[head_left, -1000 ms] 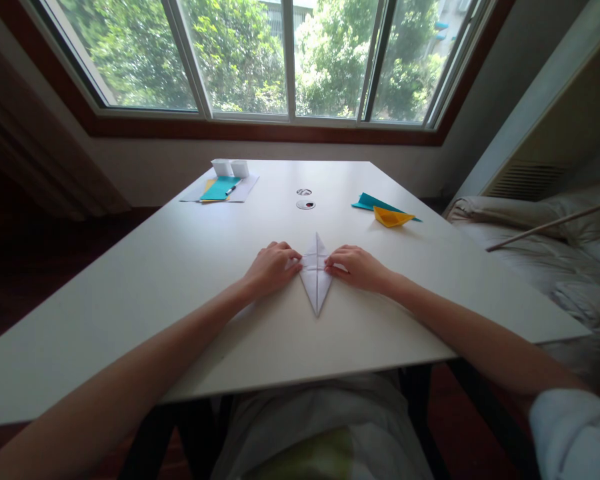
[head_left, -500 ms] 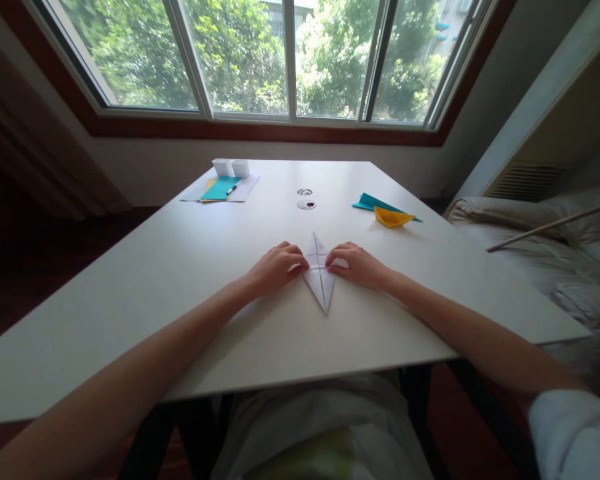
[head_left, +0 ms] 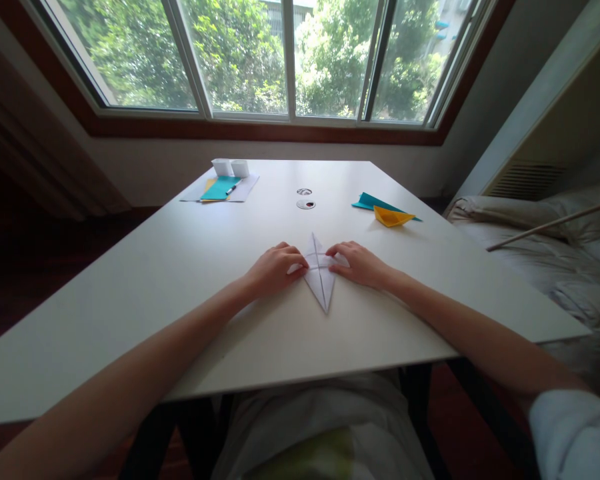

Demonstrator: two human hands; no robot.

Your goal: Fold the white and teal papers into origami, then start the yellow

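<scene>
White folded paper kite shape (head_left: 320,277) flat on white worktop (head_left: 180,267), point toward viewer. Left hand (head_left: 274,270) and right hand (head_left: 361,265) press its side corners, fingers curled, pinning, not lifting. Paper likely light, thin, creasable; best held at edges. Beyond: yellow paper boat (head_left: 392,216), teal paper (head_left: 369,201), paper stack (head_left: 221,189)

You are sitting in a home bedroom: beyond your fingertips a wide, brown-framed window (head_left: 290,60) looks onto green trees, and off to the right of your fingers lies a bed with rumpled pale bedding (head_left: 555,253). The plain white rectangular table (head_left: 145,280) under your fingers carries loose sheets of coloured craft paper (head_left: 220,189).
</scene>
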